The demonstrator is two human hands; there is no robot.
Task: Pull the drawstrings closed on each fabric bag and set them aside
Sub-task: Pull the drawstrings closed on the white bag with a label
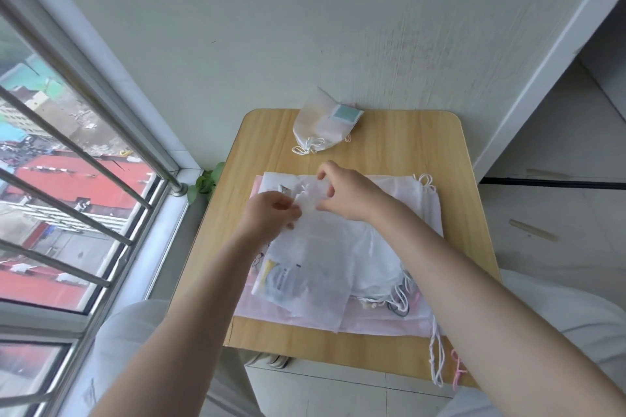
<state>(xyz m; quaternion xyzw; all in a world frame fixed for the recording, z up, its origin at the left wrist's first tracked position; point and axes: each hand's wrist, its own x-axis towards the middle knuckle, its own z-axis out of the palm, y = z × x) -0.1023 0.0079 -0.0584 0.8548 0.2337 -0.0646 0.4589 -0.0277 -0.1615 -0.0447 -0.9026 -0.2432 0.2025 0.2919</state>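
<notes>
- Small wooden table [389, 145] pushed against the wall, window with bars [67, 179] on the left side.
- Top white fabric bag [315, 257] lies mid-table on a stack of white and pink bags [416, 213]; stack nearly reaches the table's left and right edges.
- Left hand [267, 217] at the bag's mouth, fingers curled, pinching the white fabric beside the drawstring [305, 191].
- Right hand [345, 195] just beside it, thumb and forefinger bent in a pinch over the bag's mouth; can't tell if it grips cord or cloth.
- Hands close together, not touching.
- One closed bag [321, 127] sits at the far edge, leaning on the wall, cords knotted in front.
- Bare wood strip between closed bag and stack; another along the near edge.
- Loose cords [437, 355] hang over the near right edge.
- Green plant leaves [206, 181] off the left edge.
</notes>
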